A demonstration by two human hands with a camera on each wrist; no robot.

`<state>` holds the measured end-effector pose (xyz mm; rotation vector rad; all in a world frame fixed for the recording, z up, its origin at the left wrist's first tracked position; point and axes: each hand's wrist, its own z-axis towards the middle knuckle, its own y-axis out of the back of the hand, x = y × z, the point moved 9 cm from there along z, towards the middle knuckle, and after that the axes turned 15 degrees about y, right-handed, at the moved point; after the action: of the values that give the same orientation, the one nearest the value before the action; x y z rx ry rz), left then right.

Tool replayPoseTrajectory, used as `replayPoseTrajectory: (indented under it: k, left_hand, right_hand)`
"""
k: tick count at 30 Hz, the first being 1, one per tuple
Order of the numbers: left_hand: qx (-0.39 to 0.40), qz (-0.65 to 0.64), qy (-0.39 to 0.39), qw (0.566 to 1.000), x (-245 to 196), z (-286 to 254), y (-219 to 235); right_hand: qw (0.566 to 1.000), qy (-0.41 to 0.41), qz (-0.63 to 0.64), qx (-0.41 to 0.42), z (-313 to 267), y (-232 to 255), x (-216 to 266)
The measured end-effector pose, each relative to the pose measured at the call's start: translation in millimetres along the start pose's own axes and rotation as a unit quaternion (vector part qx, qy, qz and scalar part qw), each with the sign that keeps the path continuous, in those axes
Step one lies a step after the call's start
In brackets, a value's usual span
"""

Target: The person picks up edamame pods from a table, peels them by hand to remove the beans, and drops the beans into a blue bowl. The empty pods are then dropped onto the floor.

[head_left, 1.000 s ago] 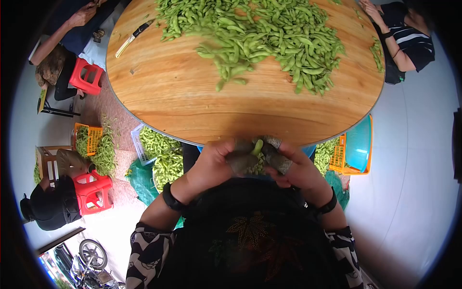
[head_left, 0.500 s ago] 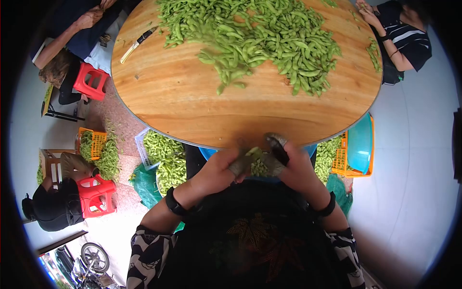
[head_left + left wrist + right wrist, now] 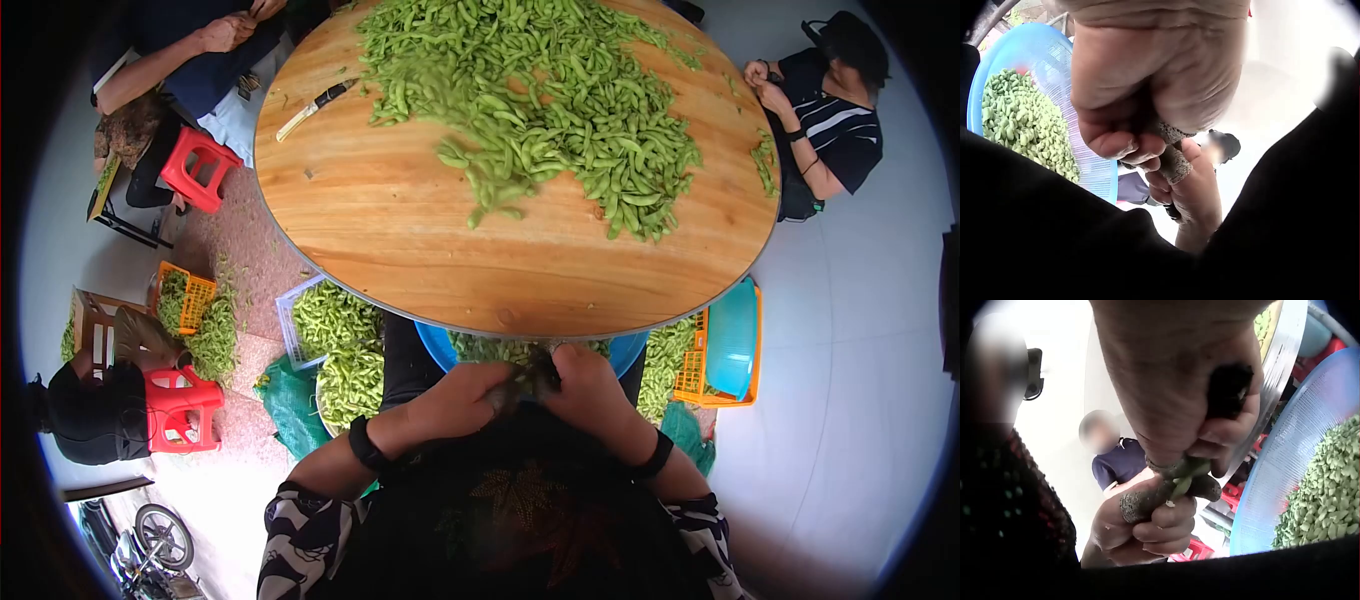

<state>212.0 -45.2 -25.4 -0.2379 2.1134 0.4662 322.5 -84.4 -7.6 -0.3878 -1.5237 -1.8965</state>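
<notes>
My left hand (image 3: 455,393) and right hand (image 3: 592,390) meet in front of my lap, past the table's near edge. Grey speckled covers (image 3: 1137,506) wrap the thumbs and some fingertips. In the right wrist view, a green edamame pod (image 3: 1189,477) is pinched between the covered fingertips of both hands. The right hand's other fingers curl inward, with a dark patch in its palm. Below the hands, a blue mesh basket (image 3: 1095,164) holds a heap of shelled beans (image 3: 1029,122). The left wrist view hides the pod behind my fingers.
On the round wooden table (image 3: 400,240) lie a big pile of edamame pods (image 3: 560,110) and a knife (image 3: 316,108). Pod-filled containers flank my legs, including a white crate (image 3: 296,322). An orange basket (image 3: 733,390) stands at right, red stools (image 3: 185,410) at left. Other people sit around.
Both hands have drawn closer together and lower in the head view, uncovering more of the blue basket. The pod seen between them earlier is now hidden there. The view has shifted slightly.
</notes>
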Motion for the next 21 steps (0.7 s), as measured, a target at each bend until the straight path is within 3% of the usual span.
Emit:
replayPoseTrajectory:
  k: [2, 3, 5, 8, 10, 11, 12, 13, 14, 15, 16, 17, 19, 20, 21]
  left_hand:
    - [-0.1, 0.013, -0.035, 0.994, 1.0, -4.9, 15.2]
    - [-0.103, 0.014, -0.039, 0.994, 3.3, -6.5, 17.3]
    - [-0.188, 0.096, -0.015, 0.977, 9.3, -11.3, 31.9]
    - [-0.208, 0.106, -0.048, 0.971, -6.4, -16.8, 30.5]
    - [-0.207, 0.098, -0.094, 0.969, -22.5, -17.2, 26.9]
    - [-0.205, 0.091, -0.138, 0.965, -32.8, -19.9, 26.5]
    - [-0.207, 0.09, -0.139, 0.964, -35.7, -20.5, 29.9]
    - [-0.139, 0.045, -0.144, 0.979, -37.8, -17.6, 26.2]
    - [-0.069, -0.001, -0.148, 0.987, -40.3, -16.3, 20.2]
    - [-0.069, -0.002, -0.148, 0.987, -43.3, -17.6, 21.2]
    - [0.029, -0.103, -0.116, 0.987, -41.4, -15.2, 12.3]
    - [0.127, -0.202, -0.082, 0.968, -40.1, -13.9, 2.2]
    - [0.133, -0.238, -0.063, 0.96, -37.3, -11.5, 6.0]
    - [0.137, -0.274, -0.043, 0.951, -33.2, -10.2, 8.5]
    - [0.138, -0.275, -0.043, 0.951, -29.4, -12.0, 12.6]
  right_hand:
    - [0.999, -0.023, -0.022, -0.003, -2.3, 1.0, 0.0]
    - [0.999, -0.036, -0.022, 0.002, -2.5, 4.1, 2.2]
    - [0.999, -0.046, -0.025, 0.004, -2.0, 10.3, 9.8]
    - [0.997, -0.031, -0.069, -0.033, 3.8, 20.9, 21.6]
    - [0.993, 0.065, 0.007, -0.097, 14.6, 27.1, 33.5]
    - [0.993, 0.066, 0.005, -0.096, 14.9, 26.5, 33.4]
    - [0.988, 0.019, 0.106, -0.106, 13.3, 22.9, 23.5]
    - [0.971, -0.029, 0.206, -0.114, 12.3, 18.2, 13.9]
    - [0.972, -0.028, 0.206, -0.111, 12.3, 23.6, 12.4]
    - [0.906, -0.137, 0.396, -0.053, 4.3, 6.9, 0.1]
    - [0.79, -0.24, 0.564, 0.006, -8.3, -14.0, 0.6]
    - [0.789, -0.242, 0.564, 0.005, -10.5, -13.0, -1.8]
    - [0.71, -0.264, 0.653, 0.008, -16.2, -22.7, -0.3]
    - [0.71, -0.266, 0.652, 0.008, -15.7, -30.1, -4.3]
    - [0.869, -0.151, 0.468, -0.045, -1.2, -13.8, -15.0]
